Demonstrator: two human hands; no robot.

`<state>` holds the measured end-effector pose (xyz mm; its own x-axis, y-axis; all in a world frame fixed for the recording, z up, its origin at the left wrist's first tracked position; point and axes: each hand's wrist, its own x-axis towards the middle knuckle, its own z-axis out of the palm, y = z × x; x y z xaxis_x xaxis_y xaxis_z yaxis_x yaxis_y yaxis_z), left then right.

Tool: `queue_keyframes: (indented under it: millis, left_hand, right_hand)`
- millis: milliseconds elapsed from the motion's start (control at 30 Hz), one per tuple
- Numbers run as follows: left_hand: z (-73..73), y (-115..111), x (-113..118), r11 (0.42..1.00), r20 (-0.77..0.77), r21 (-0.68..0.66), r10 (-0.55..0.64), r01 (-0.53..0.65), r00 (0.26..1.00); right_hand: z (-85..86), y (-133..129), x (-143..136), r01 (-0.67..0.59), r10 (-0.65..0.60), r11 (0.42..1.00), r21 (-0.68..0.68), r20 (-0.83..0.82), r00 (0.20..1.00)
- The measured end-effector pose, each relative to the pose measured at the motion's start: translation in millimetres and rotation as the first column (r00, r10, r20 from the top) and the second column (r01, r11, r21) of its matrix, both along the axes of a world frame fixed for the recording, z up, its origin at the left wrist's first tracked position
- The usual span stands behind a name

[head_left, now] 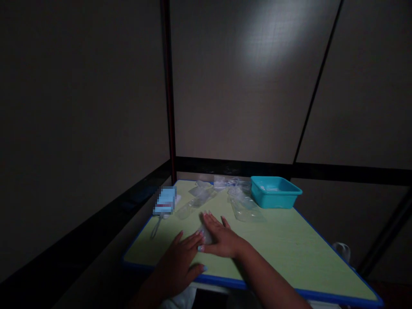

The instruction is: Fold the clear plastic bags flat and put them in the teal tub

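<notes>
- Clear plastic showed as a small, pale sheet on the table, partly covered by the fingers of the two hands.
- The right hand lay palm down over the sheet's right side, fingers stretched away from the body, thumb held well apart from them; nothing looked clamped in it.
- The left hand was palm down too, its fingertips at the sheet's left edge, near the right thumb. Its thumb stood apart from the fingers, with no pinch to be seen.
- Beyond the fingertips lay two crumpled clear bags, the left bag ahead of the left hand and the right bag ahead of the right hand.
- A teal basin stood farther off, beyond the right hand and to its right; a blue packet with a strap lay beyond the left hand and to its left.
- The step in hand looked like pressing or smoothing the sheet flat.
- The next move seemed to call for light, even pressure, one hand steadying while the other worked outward, since thin film could slip or crease.
</notes>
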<state>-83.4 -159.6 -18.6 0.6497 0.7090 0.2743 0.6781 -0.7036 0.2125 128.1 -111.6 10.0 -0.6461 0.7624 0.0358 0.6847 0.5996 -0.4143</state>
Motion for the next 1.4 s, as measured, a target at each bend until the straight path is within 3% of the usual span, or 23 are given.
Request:
queue_keyframes:
  millis: [133,333,533,833,1133,1233,1400]
  left_hand:
    - [6.4,-2.3,1.3,0.999,-0.038,-0.033,0.001,-0.002,0.999]
    - [5.1,-2.2,0.8,0.999,-0.029,-0.049,-0.001,-0.001,1.0]
    - [5.3,-2.4,-0.7,0.999,-0.046,-0.038,0.025,-0.027,0.999]
    - [5.7,-2.0,2.5,0.998,-0.04,-0.029,0.06,-0.061,0.997]
    - [12.5,0.1,-11.1,0.997,-0.035,-0.063,0.041,-0.043,0.999]
    - [6.3,8.0,-12.4,0.994,0.086,0.009,0.108,-0.109,0.99]
    - [-2.8,21.1,10.9,0.928,0.255,0.104,0.324,-0.359,0.911]
  right_hand:
    - [3.3,0.8,1.2,0.038,-0.032,0.998,0.056,-0.108,0.994]
    - [-4.3,8.8,0.5,0.008,-0.007,0.998,0.058,-0.011,1.0]
    - [-6.8,12.2,3.5,0.066,-0.068,0.997,0.032,0.06,0.996]
    - [-9.7,12.6,2.9,0.089,-0.091,0.995,0.036,0.052,0.995]
    - [-6.6,15.0,7.2,0.166,-0.159,0.984,0.068,-0.104,0.982]
    - [-5.5,16.5,7.9,0.162,-0.154,0.985,0.058,-0.127,0.98]
    - [-8.9,15.3,6.1,0.101,-0.096,0.994,0.034,-0.125,0.988]
